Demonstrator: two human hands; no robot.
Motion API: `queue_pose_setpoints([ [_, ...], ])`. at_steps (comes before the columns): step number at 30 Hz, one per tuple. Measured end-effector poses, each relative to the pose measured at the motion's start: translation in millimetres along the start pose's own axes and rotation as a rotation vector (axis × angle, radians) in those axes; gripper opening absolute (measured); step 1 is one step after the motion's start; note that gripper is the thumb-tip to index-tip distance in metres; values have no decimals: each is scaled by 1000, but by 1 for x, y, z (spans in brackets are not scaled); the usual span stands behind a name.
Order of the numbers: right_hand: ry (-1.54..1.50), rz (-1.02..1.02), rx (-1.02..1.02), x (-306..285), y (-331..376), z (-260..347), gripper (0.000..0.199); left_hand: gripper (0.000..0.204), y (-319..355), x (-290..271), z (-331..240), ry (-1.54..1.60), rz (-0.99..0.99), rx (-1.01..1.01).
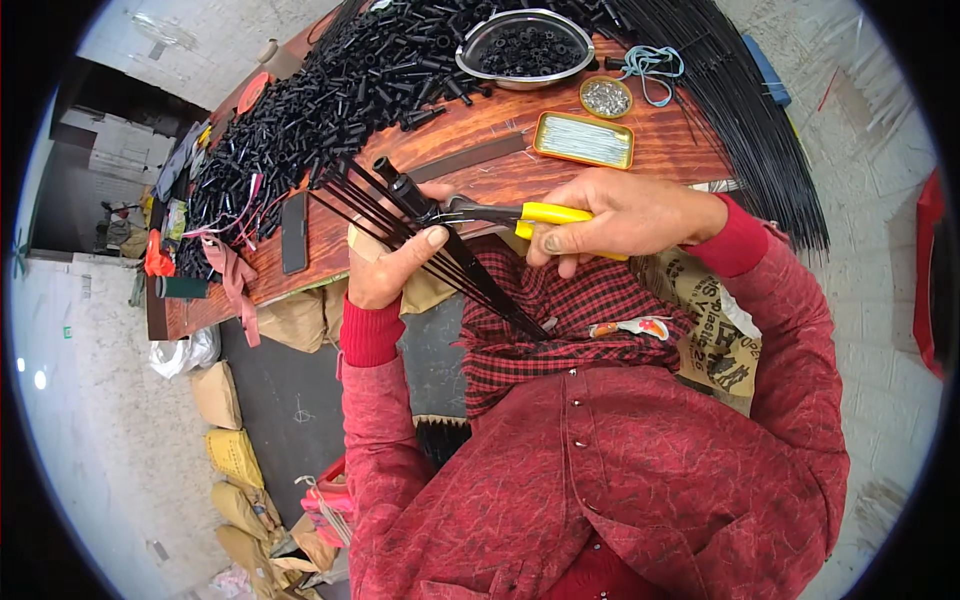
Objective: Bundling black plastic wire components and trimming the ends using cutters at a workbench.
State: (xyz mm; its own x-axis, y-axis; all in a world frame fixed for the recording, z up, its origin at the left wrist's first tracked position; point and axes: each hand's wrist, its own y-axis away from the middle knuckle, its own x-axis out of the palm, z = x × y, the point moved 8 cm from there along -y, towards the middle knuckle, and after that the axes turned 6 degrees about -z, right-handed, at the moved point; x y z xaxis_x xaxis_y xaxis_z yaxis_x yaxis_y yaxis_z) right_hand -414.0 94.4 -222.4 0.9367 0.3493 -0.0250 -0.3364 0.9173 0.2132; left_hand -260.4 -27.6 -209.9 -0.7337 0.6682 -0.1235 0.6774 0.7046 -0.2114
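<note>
My left hand [382, 262] is closed round a bundle of thin black ribs on a black tube, which looks like an umbrella frame [478, 283]. The frame slants, its lower end against the checked cloth [520, 385] on my lap and its upper end over the table edge. My left thumb presses near a black collar [408, 192] high on the tube. In my right hand [625, 212] is a pair of pliers [556, 213] with yellow handles; its jaws meet the frame just below the collar, by the left thumb. What the jaws grip is too small to tell.
On the wooden table [465, 130] lie a heap of black tubular parts [300, 130], a metal bowl [525, 50] of small black parts, a yellow tin [583, 139] of wire pins, a round tin [606, 97] and a phone [295, 232]. Long black rods [735, 100] spread at the right.
</note>
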Motion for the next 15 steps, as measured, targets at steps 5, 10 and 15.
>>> queue_pose_setpoints([
  [5, 209, -200, -205, 0, 2, 8, 17, 39, -2, -1, 6, 57, -25, -14],
  [10, 412, -561, -614, 1, 7, 15, 20, 40, -1, 2, 6, 149, -76, -78],
  [15, 400, -768, -653, -4, -5, 17, 25, 40, 0, -3, 7, 5, -49, -42],
])
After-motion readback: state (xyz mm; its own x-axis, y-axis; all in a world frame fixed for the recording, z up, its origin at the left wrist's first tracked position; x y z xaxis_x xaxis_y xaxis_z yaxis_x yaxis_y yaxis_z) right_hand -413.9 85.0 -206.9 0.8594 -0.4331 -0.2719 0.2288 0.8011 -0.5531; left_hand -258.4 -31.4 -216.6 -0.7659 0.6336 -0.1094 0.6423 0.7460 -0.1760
